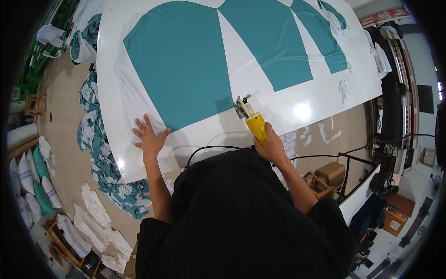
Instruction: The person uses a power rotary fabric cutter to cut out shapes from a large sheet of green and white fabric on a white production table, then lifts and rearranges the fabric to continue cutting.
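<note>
Teal-and-white fabric [183,65] lies flat over the white table [302,102], its teal shapes set apart by white wedges. My right hand [272,148] grips the yellow body of a handheld electric fabric cutter [256,128]. The metal cutting head of that tool stands at the fabric's near edge, by the lower corner of the large teal shape and the white wedge beside it. Spread flat, my left hand [150,137] presses on the white margin and the table at the teal shape's near left corner. Its fingers are apart and it holds nothing.
A black cable [211,147] runs along the table's near edge in front of me. Heaped teal and white scraps [109,172] lie on the floor at the left. White offcuts [325,135] and a cardboard box [331,173] are on the right. Stuffed sacks [39,179] stand far left.
</note>
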`<state>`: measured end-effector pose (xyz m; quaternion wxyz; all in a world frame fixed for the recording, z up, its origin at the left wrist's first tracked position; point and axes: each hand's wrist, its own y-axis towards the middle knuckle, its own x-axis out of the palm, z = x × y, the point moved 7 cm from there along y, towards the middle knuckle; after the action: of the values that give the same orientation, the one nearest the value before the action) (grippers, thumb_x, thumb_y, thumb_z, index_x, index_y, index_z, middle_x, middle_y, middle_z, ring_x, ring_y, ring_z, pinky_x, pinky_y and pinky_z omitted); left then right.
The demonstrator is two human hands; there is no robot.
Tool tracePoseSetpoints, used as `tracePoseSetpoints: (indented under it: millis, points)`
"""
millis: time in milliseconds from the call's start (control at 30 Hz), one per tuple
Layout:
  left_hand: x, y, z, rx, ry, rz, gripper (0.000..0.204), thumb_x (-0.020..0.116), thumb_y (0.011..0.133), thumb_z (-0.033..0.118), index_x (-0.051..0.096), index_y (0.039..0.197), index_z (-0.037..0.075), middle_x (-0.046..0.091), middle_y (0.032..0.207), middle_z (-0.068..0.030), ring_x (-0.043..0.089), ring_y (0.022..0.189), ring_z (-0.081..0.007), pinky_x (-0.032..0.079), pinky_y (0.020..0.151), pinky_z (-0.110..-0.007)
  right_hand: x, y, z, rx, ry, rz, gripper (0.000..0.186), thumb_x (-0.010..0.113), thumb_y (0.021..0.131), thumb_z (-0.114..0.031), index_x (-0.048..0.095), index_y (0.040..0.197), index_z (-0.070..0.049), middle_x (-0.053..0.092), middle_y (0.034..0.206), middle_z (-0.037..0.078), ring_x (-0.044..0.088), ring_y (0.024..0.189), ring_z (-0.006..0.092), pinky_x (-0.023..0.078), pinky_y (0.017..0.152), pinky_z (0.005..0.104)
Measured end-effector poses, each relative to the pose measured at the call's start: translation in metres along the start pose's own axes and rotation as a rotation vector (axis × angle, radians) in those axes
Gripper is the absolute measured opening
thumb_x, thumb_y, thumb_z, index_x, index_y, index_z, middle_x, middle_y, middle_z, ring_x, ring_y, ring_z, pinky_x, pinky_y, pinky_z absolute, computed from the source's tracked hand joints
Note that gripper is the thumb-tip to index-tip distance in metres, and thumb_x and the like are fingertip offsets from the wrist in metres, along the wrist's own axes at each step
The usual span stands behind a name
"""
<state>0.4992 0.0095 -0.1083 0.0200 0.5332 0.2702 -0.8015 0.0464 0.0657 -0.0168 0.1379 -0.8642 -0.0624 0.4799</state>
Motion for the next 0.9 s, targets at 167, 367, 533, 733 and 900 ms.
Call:
tracePoseSetpoints:
  millis: [167, 367, 533, 733, 900]
  points:
    - [0.001, -0.001, 0.002, -0.021, -0.023, 0.002, 0.118, 0.079, 0.076, 0.063, 0.013, 0.166, 0.024, -0.002, 0.172, -0.0198, -0.004, 0.153, -0.0566, 0.011, 0.103, -0.088, -0.002, 0.007, -0.001, -0.003, -0.003, 0.021, 0.068, 0.071, 0.089, -0.022, 0.035, 0.141, 0.005, 0.064, 0.108, 0.039, 0.065, 0.096, 0.0547, 0.054, 0.082, 0.0550]
    - [-0.002, -0.002, 0.005, -0.040, -0.054, -0.002, 0.118, 0.081, 0.076, 0.059, 0.013, 0.166, 0.024, -0.002, 0.172, -0.0190, -0.005, 0.153, -0.0551, 0.008, 0.105, -0.087, -0.001, 0.016, -0.004, 0.018, 0.002, -0.016, 0.070, 0.071, 0.089, -0.024, 0.033, 0.141, 0.005, 0.064, 0.108, 0.038, 0.065, 0.097, 0.0544, 0.054, 0.084, 0.0556]
    - [0.000, -0.002, 0.001, -0.028, -0.048, 0.003, 0.119, 0.080, 0.075, 0.061, 0.012, 0.166, 0.023, -0.002, 0.172, -0.0197, -0.005, 0.153, -0.0567, 0.008, 0.104, -0.087, 0.000, 0.027, -0.016, 0.060, 0.009, -0.043, 0.065, 0.066, 0.091, -0.026, 0.033, 0.140, 0.004, 0.061, 0.114, 0.037, 0.064, 0.097, 0.0541, 0.053, 0.084, 0.0574]
    - [0.000, -0.001, 0.002, -0.023, -0.049, 0.007, 0.119, 0.079, 0.076, 0.064, 0.012, 0.166, 0.023, -0.002, 0.172, -0.0203, -0.005, 0.152, -0.0578, 0.009, 0.103, -0.088, 0.005, 0.035, -0.025, 0.113, 0.009, 0.018, 0.067, 0.069, 0.089, -0.026, 0.034, 0.138, 0.004, 0.064, 0.106, 0.039, 0.064, 0.096, 0.0553, 0.052, 0.084, 0.0576]
    - [-0.003, -0.003, 0.004, -0.032, -0.054, 0.003, 0.119, 0.079, 0.076, 0.063, 0.012, 0.166, 0.023, -0.002, 0.171, -0.0213, -0.005, 0.152, -0.0574, 0.008, 0.104, -0.087, 0.008, 0.049, -0.033, 0.051, 0.085, 0.073, 0.060, 0.069, 0.089, -0.025, 0.037, 0.129, 0.007, 0.064, 0.100, 0.040, 0.064, 0.092, 0.0564, 0.052, 0.080, 0.0584]
